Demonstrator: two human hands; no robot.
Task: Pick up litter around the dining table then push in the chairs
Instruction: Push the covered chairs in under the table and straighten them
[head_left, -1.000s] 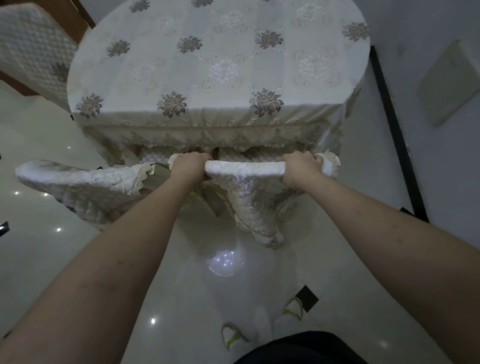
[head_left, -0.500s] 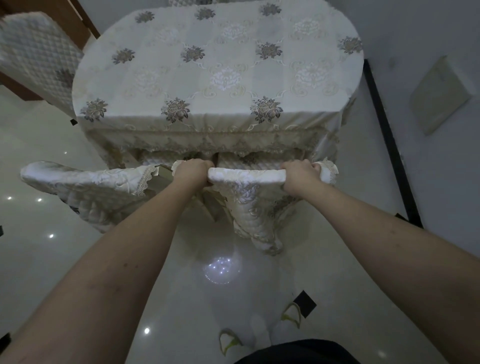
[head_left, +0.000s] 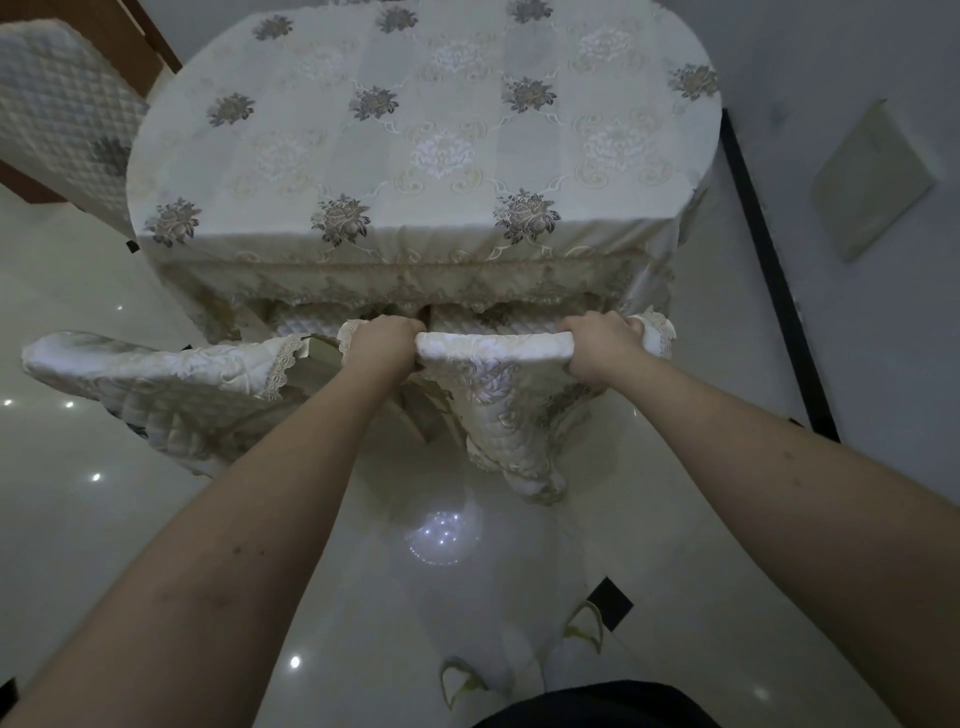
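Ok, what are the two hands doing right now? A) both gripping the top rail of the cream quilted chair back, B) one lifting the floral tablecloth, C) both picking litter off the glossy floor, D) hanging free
A: the left hand and right hand are each curled over the top rail of the cream quilted chair back, which stands against the cloth-covered oval table.

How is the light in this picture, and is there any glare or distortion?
Head view: dim, grey light; bright ceiling-lamp glare spots on the glossy floor; the wide-angle lens bends the table edges; both hands, left and right, on the chair back look sharp.
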